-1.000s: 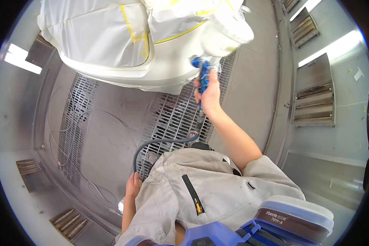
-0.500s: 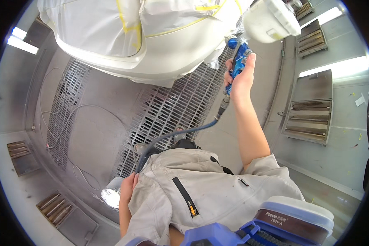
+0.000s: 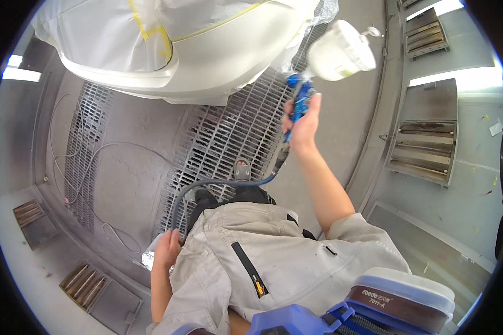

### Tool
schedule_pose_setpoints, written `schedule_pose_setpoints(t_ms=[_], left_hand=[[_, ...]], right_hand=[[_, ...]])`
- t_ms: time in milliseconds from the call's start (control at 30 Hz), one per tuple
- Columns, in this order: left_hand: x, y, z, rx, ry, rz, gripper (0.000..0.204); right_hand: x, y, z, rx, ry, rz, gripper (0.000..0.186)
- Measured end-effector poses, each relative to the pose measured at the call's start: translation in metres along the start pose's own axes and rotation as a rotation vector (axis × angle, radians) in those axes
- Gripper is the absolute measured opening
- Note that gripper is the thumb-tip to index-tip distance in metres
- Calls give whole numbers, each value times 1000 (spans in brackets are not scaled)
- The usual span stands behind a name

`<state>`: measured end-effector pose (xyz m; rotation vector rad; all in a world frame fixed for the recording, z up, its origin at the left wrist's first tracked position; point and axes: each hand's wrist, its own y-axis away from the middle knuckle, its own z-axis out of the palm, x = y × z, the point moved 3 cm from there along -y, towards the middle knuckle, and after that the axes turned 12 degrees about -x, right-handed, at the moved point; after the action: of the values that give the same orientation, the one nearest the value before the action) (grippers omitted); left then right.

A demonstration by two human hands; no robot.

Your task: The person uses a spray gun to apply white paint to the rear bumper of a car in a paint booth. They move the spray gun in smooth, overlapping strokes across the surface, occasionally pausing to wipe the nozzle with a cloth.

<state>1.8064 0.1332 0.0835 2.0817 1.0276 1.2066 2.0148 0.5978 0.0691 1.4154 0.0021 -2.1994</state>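
My right hand is closed round the grip of a blue spray gun, held out ahead of me near a car's corner. A white paint cup is mounted on the gun and tilts to the right. From the gun's lower end a dark air hose curves back to my left side. There my left hand is closed on the hose beside my hip. Ahead is the car's white bumper, with masking sheet and yellow tape above it.
Metal floor grating runs under the car and my feet. A thin hose lies looped on the floor at left. Louvred wall vents line the right wall, and more stand at lower left. My respirator filter fills the lower right.
My right hand has brought the spray gun left and closer to me, and the cup has come with it. My left hand has shifted slightly left. The car appears farther up and left.
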Motion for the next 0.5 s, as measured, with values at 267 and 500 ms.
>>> schedule_pose_setpoints(t_ms=[267, 500], left_hand=[[19, 3, -37, -64, -358, -42, 38], [9, 6, 0, -38, 59, -27, 38]], right_hand=[[38, 1, -14, -341, -17, 281, 79], [63, -20, -40, 230, 68, 35, 80]])
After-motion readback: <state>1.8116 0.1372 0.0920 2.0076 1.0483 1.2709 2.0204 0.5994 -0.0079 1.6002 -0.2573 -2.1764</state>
